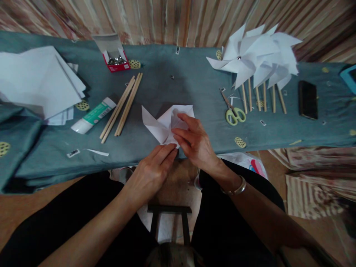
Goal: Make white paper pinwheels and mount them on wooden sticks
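A white paper pinwheel (pixel 156 126) with folded blades lies near the table's front edge, in front of me. My left hand (pixel 155 163) pinches its lower edge, fingers pressed together on the paper. From the right, my right hand (pixel 194 142) grips the paper near the middle, with its thumb and fingers bent over the folds; part of the pinwheel is hidden beneath them. Left of it lie several wooden sticks (pixel 129 102). Farther back stands an open red box (pixel 118 66) of small shiny metal pieces, and one tiny metal piece (pixel 172 77) rests alone on the cloth.
Finished-looking pinwheels (pixel 256 55) on sticks are stacked at the back right. Green-handled scissors (pixel 235 115) and a phone (pixel 307 99) lie on the right. At left are white paper sheets (pixel 36 81) and a glue tube (pixel 94 115). A striped curtain (pixel 167 22) hangs behind the table.
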A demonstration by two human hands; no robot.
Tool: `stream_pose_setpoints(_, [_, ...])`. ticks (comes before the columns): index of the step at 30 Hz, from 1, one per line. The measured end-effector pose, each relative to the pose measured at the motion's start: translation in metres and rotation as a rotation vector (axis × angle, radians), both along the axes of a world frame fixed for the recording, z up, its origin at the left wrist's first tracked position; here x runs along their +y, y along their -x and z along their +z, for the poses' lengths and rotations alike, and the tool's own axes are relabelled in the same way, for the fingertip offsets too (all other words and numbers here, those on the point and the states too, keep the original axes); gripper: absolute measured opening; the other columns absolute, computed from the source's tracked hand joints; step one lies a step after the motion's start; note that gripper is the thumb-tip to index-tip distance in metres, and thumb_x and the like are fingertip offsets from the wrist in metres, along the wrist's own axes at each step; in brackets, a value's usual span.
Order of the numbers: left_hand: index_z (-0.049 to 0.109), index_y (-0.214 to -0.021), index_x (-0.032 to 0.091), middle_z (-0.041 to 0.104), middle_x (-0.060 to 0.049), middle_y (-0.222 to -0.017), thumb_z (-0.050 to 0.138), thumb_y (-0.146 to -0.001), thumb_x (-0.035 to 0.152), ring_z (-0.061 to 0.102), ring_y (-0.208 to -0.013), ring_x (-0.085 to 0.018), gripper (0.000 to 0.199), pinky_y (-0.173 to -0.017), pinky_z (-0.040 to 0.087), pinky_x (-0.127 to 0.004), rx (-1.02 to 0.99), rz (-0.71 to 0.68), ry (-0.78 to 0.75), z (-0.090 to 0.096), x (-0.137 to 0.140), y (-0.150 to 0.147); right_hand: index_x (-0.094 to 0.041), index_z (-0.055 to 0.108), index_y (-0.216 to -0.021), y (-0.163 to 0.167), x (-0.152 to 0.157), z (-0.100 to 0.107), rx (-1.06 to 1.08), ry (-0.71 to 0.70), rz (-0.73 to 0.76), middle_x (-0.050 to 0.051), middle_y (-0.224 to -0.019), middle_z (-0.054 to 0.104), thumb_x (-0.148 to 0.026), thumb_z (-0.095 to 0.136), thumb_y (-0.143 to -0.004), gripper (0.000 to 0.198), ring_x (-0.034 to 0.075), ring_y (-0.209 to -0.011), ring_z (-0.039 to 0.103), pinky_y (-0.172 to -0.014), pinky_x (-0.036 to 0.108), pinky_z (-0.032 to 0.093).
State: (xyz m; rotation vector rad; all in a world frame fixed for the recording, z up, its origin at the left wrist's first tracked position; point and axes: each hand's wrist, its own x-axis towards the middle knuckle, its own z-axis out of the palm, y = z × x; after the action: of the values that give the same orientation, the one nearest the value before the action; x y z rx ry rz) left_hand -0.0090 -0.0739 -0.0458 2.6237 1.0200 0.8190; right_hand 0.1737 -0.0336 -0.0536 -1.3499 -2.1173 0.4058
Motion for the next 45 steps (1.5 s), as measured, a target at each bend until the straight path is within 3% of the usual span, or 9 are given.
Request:
stream_pose_setpoints(6, [0.055,-0.118,0.005,0.064,-0.018,-0.115,0.052,-0.092,0.007,0.064,-0.105,-0.025,0.027,-0.089,0.060,-0.040,-0.004,0.002,-0.004,0.000,0.000,0.000,-0.030,0.061,-0.118,0.003,-0.007,0.001,-0.146,-0.025,0.055,0.001,-0.145,0.047,-0.013,0.041,-0.092,0.037,0.025,-0.134,0.043,-0.112,0.047,0.041])
stream_pose_setpoints(12, [0.060,-0.112,0.005,0.067,-0.016,-0.110,0.051,-0.092,0.011,0.063,-0.097,-0.024,0.023,-0.086,0.059,-0.040,0.097,0.012,-0.015,0.005,0.001,0.000,-0.023,0.055,-0.125,0.006,-0.014,-0.005,-0.294,-0.108,0.064,0.010,-0.146,0.048,-0.017,0.036,-0.095,0.036,0.027,-0.137,0.042,-0.107,0.046,0.044])
stream_pose_setpoints(21, [0.061,-0.112,0.009,0.068,-0.012,-0.109,0.051,-0.093,0.013,0.061,-0.095,-0.025,0.022,-0.083,0.054,-0.037,0.119,0.022,-0.049,0.005,0.004,0.001,-0.017,0.058,-0.122,0.009,-0.010,-0.005,-0.275,-0.069,0.091,0.015,-0.146,0.049,-0.013,0.037,-0.093,0.036,0.028,-0.141,0.039,-0.107,0.047,0.043])
stream_pose_setpoints(27, [0.062,-0.112,0.006,0.069,-0.013,-0.107,0.052,-0.093,0.013,0.060,-0.096,-0.025,0.023,-0.080,0.052,-0.037,0.112,0.024,-0.065,0.004,0.008,0.000,-0.031,0.053,-0.129,0.011,-0.012,-0.006,-0.186,-0.028,0.056,0.003,-0.146,0.048,-0.011,0.039,-0.091,0.045,0.023,-0.146,0.031,-0.111,0.048,0.042])
stream_pose_setpoints(30, [0.061,-0.115,0.005,0.069,-0.014,-0.109,0.051,-0.093,0.013,0.060,-0.096,-0.026,0.025,-0.078,0.051,-0.038,0.115,0.028,-0.059,0.003,0.010,-0.001,-0.029,0.052,-0.132,0.001,-0.011,0.001,-0.128,0.007,0.081,0.002,-0.150,0.044,-0.010,0.041,-0.089,0.049,0.025,-0.147,0.027,-0.116,0.049,0.037])
stream_pose_setpoints(33, [0.060,-0.118,0.006,0.068,-0.015,-0.113,0.052,-0.093,0.013,0.060,-0.100,-0.026,0.027,-0.080,0.051,-0.039,0.118,0.031,-0.071,0.002,0.010,-0.001,-0.020,0.050,-0.134,-0.014,-0.002,0.008,-0.057,0.002,0.063,0.008,-0.148,0.046,-0.006,0.041,-0.084,0.053,0.024,-0.142,0.036,-0.118,0.047,0.034])
stream_pose_setpoints(36, [0.059,-0.119,0.007,0.068,-0.015,-0.116,0.053,-0.093,0.013,0.060,-0.101,-0.027,0.028,-0.080,0.051,-0.039,0.130,0.028,-0.086,0.002,0.011,0.000,-0.011,0.051,-0.133,-0.029,0.018,0.007,-0.040,0.000,-0.046,0.017,-0.145,0.048,-0.007,0.040,-0.085,0.049,0.026,-0.139,0.041,-0.118,0.047,0.034])
stream_pose_setpoints(39, [0.060,-0.117,0.007,0.069,-0.014,-0.116,0.054,-0.092,0.013,0.060,-0.098,-0.026,0.026,-0.077,0.050,-0.039,0.151,0.026,-0.102,0.004,0.011,-0.001,-0.013,0.050,-0.135,-0.034,0.042,0.002,-0.075,0.033,-0.042,0.014,-0.144,0.051,-0.011,0.040,-0.088,0.049,0.025,-0.139,0.041,-0.116,0.047,0.035])
stream_pose_setpoints(45, [0.061,-0.115,0.008,0.069,-0.013,-0.117,0.055,-0.091,0.012,0.061,-0.099,-0.026,0.025,-0.076,0.049,-0.038,0.172,0.024,-0.142,0.007,0.014,0.000,-0.017,0.063,-0.120,-0.032,0.066,0.007,-0.105,0.045,0.029,0.011,-0.126,0.066,-0.014,0.045,-0.089,0.036,0.024,-0.121,0.059,-0.108,0.042,0.043])
